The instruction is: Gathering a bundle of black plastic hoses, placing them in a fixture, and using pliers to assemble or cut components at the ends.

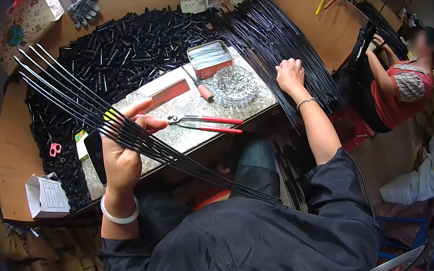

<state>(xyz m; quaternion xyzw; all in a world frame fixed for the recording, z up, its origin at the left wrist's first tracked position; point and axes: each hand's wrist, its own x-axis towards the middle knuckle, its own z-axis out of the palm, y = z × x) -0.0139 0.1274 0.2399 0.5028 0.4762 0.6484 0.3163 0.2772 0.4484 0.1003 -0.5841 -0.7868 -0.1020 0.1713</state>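
Several long black cables with thin pale metal ends slant across the front of my body. My left hand grips them, its thumb and forefinger stretched toward the right. On the right side of the workbench lies a thick bundle of similar black cables. Over the near part of that bundle is my right hand, its fingers bent down among the cables; what the fingertips pinch is hidden. Close to my left fingers, pliers with red handles lie on the pale worktop.
A heap of black tubular parts covers the bench's back left. On the worktop are a tin of thin rods, a glass dish and a screwdriver. A white box stands left; another person works at right.
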